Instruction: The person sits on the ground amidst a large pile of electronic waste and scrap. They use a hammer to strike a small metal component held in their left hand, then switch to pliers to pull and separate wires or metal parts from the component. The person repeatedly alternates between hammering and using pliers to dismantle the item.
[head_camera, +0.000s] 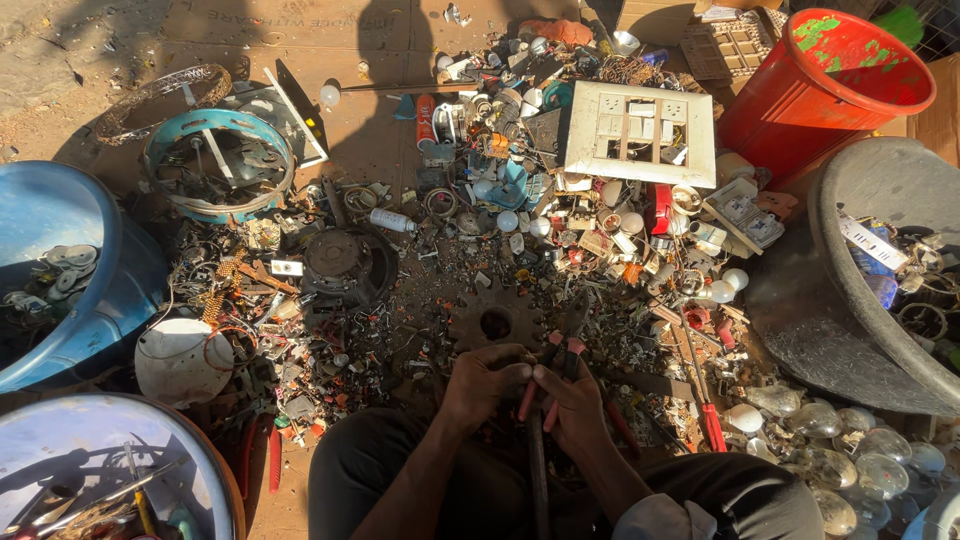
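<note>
While scrap still litters the floor (380, 130) toward twelve o'clock, the right hand (575, 400) grips red-handled pliers (560, 375), fingers closed, and the left hand (485, 385) pinches a small piece.

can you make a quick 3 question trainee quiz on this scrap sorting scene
1. True or false: the right hand grips red-handled pliers.
2. Where does the red plastic bucket stand? A) top right B) bottom left C) centre
3. What lies in the blue plastic tub on the left?

Key
1. True; the left hand meets it at the pliers.
2. A
3. Flat grey metal discs.
</note>
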